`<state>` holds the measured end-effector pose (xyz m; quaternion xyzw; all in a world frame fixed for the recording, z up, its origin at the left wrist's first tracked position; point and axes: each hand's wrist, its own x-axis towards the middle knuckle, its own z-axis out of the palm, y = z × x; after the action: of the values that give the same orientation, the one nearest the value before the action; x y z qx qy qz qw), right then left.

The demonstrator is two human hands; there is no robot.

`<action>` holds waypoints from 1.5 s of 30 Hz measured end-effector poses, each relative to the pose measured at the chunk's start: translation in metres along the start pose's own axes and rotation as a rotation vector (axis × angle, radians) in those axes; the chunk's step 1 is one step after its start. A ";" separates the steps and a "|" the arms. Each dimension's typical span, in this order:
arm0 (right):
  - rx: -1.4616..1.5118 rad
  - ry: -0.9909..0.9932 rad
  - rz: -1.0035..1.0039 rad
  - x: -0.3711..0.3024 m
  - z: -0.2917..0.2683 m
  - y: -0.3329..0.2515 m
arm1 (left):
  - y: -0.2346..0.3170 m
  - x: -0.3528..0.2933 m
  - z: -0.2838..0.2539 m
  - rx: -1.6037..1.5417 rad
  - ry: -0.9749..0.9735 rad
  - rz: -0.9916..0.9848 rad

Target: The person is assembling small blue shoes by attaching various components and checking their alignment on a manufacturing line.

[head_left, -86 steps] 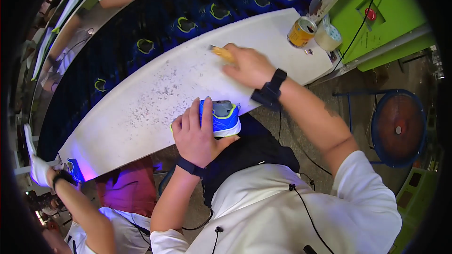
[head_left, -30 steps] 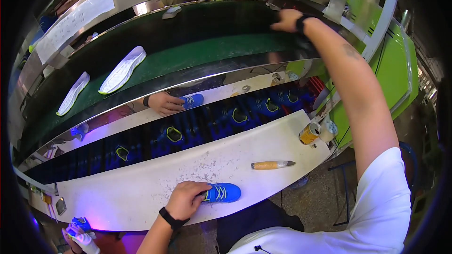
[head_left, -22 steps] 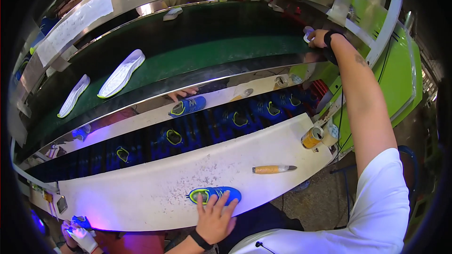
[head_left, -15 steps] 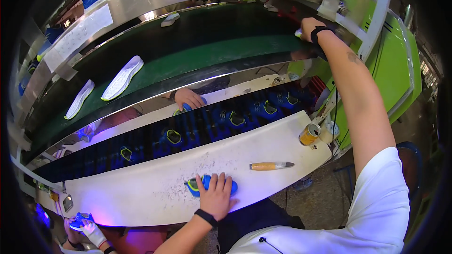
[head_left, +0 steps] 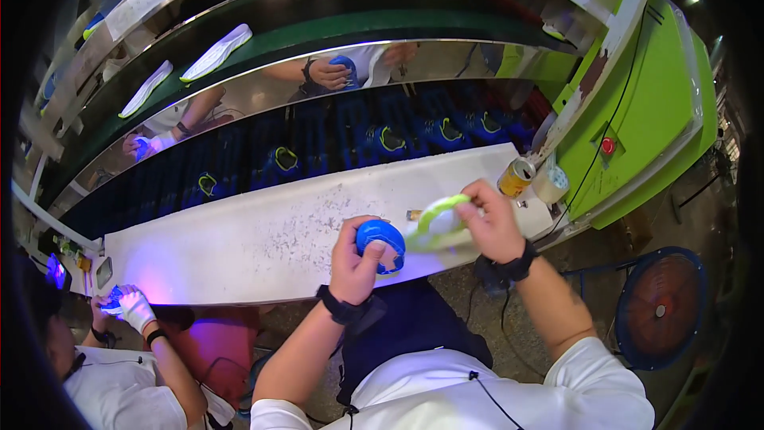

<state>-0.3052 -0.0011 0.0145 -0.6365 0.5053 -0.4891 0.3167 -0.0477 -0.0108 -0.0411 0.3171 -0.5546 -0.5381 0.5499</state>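
**Blue shoe and green sole at the bench edge**

The long white bench [head_left: 263,247] runs across in front of me from 8 o'clock to 2 o'clock, its top speckled with dark marks. Beyond it, toward 12 o'clock, a dark belt carries a row of blue shoes [head_left: 382,139], and higher up 2 pale soles [head_left: 216,41] lie on a green strip. At 4 o'clock a round fan [head_left: 659,309] stands on the floor.

My left hand [head_left: 356,259] has its fingers wrapped shut around a small blue shoe [head_left: 382,240], held over the near edge of the bench. My right hand [head_left: 493,219], at 3 o'clock of the shoe, pinches a light green sole [head_left: 436,221] whose other end reaches the shoe.

Just past my right hand, at 1 o'clock, stand a yellow can [head_left: 516,177] and a pale cup [head_left: 551,183]. At 8 o'clock another person's gloved hand [head_left: 131,306] holds something blue.
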 end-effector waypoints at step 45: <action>0.188 -0.197 -0.044 -0.085 0.053 -0.007 | 0.030 -0.074 0.014 0.660 -0.181 0.285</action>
<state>-0.2540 0.0769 -0.0222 -0.6599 0.4098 -0.4760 0.4124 -0.0389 0.0694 -0.0299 0.3479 -0.7833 -0.2744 0.4361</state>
